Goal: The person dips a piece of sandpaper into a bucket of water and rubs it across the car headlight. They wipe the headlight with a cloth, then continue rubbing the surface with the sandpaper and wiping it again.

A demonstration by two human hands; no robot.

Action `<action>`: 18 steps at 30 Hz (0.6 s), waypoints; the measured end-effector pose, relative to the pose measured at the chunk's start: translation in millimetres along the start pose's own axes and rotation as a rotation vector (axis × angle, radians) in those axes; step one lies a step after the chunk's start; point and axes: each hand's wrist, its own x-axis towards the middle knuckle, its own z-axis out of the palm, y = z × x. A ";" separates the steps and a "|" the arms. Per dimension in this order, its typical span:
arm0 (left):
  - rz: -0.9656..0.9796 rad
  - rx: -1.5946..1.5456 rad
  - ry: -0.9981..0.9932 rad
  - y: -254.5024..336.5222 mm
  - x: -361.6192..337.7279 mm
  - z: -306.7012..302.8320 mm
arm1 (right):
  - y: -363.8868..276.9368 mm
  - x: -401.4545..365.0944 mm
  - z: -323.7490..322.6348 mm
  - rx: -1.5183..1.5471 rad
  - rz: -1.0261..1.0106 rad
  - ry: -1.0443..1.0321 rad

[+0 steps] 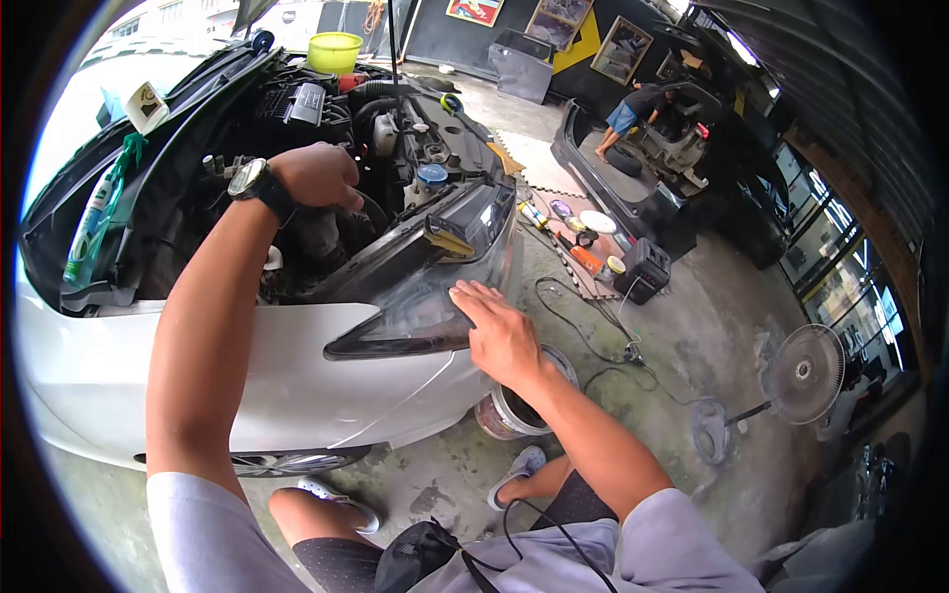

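A silver car's front corner is before me, with its hood up. My right hand (502, 334) lies flat on the outer end of the headlight (400, 321), fingers stretched together over the hazy lens. My left hand (316, 176), below a wristwatch (247, 178), reaches over the engine bay just behind the headlight. Its fingers bend downward and their tips are hidden. Near it is a blue reservoir cap (431, 175). A small yellow and dark block (449, 241) rests on top of the headlight.
A bucket (489, 420) stands below the bumper. Cables cross the floor toward a standing fan (806, 368). Bottles and tools lie on a foam mat (603, 284) beside a black box (645, 272). Another person (633, 111) bends over a car part behind. A yellow tub (334, 51) sits over the engine.
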 end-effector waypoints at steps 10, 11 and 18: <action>0.005 -0.016 0.002 -1.4 2.1 2.9 | 41.5 1.8 23.6 0.011 -0.030 0.270; 0.001 -0.007 -0.007 -1.9 3.5 3.0 | 29.1 0.3 23.8 0.026 -0.085 0.273; 0.013 -0.013 -0.005 -2.9 4.1 1.8 | 48.8 8.3 23.7 0.059 0.006 0.276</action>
